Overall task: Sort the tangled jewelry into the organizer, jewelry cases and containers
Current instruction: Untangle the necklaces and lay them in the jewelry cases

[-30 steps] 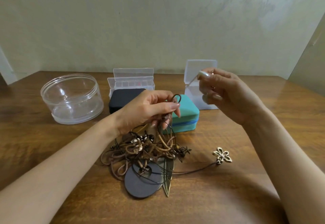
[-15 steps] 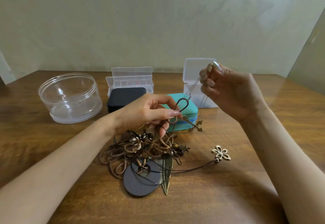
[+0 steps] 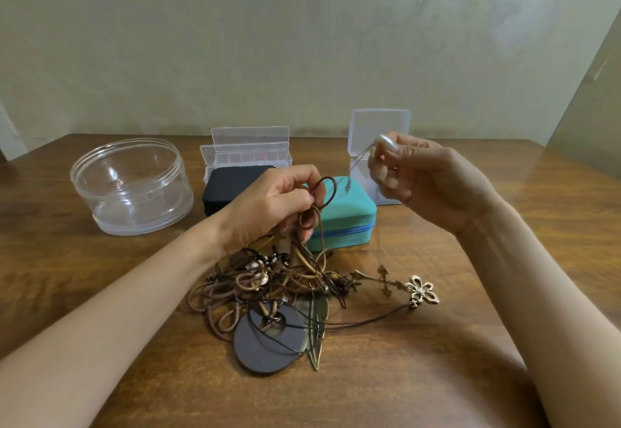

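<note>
Tangle (image 3: 268,286) of brown cords lies on the table (image 3: 437,377); left grip (image 3: 268,206) pinches one cord loop (image 3: 327,179) lifted from it. Right grip (image 3: 426,179) pinches a thin chain (image 3: 361,155), faint against the clear box (image 3: 379,122); its lower end is indistinct.

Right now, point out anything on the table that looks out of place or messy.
Only the jewelry heap in the middle of the table: brown cords knotted together over a dark disc pendant and a leaf pendant. Nothing else stands out.
</note>
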Action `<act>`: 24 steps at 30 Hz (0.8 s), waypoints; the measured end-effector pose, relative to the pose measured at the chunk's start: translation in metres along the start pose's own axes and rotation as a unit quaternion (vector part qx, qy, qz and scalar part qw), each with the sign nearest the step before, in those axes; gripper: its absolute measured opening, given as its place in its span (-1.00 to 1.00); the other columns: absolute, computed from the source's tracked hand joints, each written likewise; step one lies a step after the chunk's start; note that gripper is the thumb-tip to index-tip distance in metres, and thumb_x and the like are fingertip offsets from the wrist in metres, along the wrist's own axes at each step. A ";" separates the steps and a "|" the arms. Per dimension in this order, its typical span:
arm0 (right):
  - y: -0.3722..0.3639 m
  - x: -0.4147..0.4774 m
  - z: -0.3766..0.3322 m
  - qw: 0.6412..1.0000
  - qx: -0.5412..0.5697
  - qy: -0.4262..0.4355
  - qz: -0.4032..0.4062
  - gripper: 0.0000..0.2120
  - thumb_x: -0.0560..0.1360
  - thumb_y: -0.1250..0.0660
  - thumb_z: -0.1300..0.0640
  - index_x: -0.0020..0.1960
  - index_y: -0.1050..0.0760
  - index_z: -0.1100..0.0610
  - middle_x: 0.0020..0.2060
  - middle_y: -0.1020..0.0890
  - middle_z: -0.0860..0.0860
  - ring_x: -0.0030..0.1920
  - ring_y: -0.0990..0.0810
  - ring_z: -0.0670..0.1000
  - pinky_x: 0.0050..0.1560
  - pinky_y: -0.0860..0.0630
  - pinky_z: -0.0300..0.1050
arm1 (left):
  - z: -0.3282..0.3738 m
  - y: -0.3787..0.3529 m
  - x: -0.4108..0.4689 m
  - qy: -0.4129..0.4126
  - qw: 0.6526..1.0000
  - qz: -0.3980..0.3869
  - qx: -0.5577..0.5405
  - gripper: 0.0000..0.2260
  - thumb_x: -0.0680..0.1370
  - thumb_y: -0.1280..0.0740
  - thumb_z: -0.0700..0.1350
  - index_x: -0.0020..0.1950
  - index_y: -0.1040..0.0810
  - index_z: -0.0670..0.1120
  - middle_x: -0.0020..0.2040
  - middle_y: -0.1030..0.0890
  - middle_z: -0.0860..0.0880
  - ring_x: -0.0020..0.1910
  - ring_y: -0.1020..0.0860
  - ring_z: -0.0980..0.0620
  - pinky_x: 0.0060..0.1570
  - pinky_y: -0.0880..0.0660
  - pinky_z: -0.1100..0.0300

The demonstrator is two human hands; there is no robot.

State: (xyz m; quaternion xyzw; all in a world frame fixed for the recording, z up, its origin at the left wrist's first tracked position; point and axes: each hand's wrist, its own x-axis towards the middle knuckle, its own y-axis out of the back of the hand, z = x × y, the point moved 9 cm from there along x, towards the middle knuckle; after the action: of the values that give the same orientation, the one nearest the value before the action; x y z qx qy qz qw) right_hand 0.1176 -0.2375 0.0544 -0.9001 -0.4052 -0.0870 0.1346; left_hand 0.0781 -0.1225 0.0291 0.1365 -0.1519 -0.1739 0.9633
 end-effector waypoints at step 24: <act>0.016 0.001 -0.010 0.986 0.146 0.066 0.037 -0.86 0.29 -0.44 0.17 -0.20 -0.53 0.17 -0.51 -0.38 -0.06 -0.49 -0.30 -0.13 -0.49 -0.34 -0.33 | 0.014 0.004 -0.003 -0.055 0.995 0.065 -0.050 -0.87 0.46 -0.12 -0.15 -0.19 -0.43 -0.15 -0.48 -0.45 0.00 -0.54 -0.34 0.12 -0.54 -0.23 0.36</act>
State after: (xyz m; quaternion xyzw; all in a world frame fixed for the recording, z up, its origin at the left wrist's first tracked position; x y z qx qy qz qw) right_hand 0.1303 -0.2501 0.0617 -0.8773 -0.3703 -0.0812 0.2944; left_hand 0.0719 -0.1205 0.0422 0.0682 -0.2042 -0.1252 0.9685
